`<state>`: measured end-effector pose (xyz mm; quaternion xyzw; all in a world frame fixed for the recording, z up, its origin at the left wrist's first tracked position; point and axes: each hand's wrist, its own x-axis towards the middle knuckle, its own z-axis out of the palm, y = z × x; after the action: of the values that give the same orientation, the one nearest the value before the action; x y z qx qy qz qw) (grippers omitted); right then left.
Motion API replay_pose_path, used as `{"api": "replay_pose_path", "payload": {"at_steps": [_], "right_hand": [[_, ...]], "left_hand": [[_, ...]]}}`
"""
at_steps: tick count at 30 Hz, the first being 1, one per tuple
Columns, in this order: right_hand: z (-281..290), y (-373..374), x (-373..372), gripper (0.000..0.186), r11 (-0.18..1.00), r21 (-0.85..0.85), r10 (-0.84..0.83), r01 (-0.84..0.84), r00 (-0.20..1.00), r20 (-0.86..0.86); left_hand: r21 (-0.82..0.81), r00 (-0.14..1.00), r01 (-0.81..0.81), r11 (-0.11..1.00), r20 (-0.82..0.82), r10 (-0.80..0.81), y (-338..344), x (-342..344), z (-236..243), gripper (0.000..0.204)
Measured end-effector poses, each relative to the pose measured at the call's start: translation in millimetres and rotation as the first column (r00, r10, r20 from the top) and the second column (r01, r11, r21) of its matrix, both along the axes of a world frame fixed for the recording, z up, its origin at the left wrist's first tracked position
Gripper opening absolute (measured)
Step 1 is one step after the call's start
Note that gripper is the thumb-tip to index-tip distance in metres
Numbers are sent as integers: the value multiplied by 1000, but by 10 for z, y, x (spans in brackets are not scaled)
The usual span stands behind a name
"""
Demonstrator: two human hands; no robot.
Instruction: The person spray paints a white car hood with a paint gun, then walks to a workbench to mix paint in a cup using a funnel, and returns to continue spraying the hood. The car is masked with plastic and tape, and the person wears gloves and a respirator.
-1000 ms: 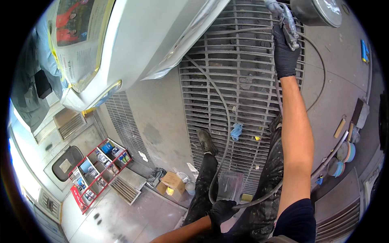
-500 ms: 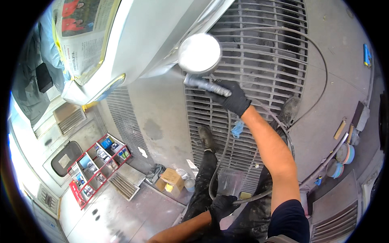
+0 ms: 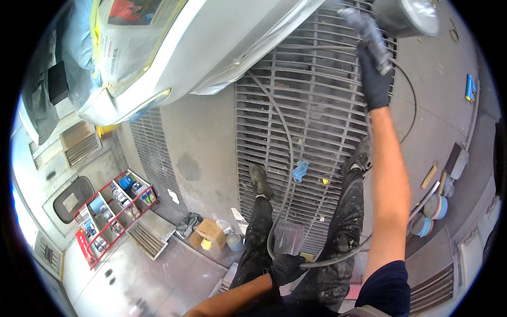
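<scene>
My right hand [image 3: 376, 82], in a black glove, is closed round the handle of a spray gun [image 3: 365, 33] at the upper right. A grey cup with a whitish top [image 3: 405, 17] sits on the gun. My left hand [image 3: 285, 269], also gloved in black, grips a grey air hose [image 3: 338, 259] low in front of my body. The hose loops over the floor grating. Left of the gun, and apart from it, is a white vehicle body panel [image 3: 211, 39], with newspaper masking [image 3: 134, 47] and yellow tape beside it.
Metal grating [image 3: 317, 121] lies under my feet, with a blue crumpled glove or rag [image 3: 300, 171] on it. A red-framed rack [image 3: 113, 211] and a cardboard box [image 3: 209, 234] stand at the left. Tape rolls [image 3: 435, 206] and a wooden-handled tool [image 3: 429, 176] are at the right.
My right hand has swung the spray gun up and to the right, away from the white panel. My left hand keeps its grip on the hose; the view has shifted slightly.
</scene>
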<state>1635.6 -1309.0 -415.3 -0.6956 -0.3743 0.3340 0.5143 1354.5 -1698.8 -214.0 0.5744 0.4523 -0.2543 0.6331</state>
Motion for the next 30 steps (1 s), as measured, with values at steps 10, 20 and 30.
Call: {"api": "replay_pose_path", "payload": {"at_steps": [10, 20, 30], "right_hand": [[156, -1121, -1489, 24, 793, -89, 523, -603, 748, -408], [500, -175, 218, 18, 986, -151, 74, -74, 997, -10], [248, -685, -438, 26, 965, 50, 228, -256, 921, 316]], "left_hand": [[19, 997, -50, 999, -56, 51, 56, 106, 96, 26], [-53, 998, -48, 997, 26, 50, 110, 223, 295, 31], [-80, 999, -35, 996, -2, 35, 109, -48, 448, 31]]}}
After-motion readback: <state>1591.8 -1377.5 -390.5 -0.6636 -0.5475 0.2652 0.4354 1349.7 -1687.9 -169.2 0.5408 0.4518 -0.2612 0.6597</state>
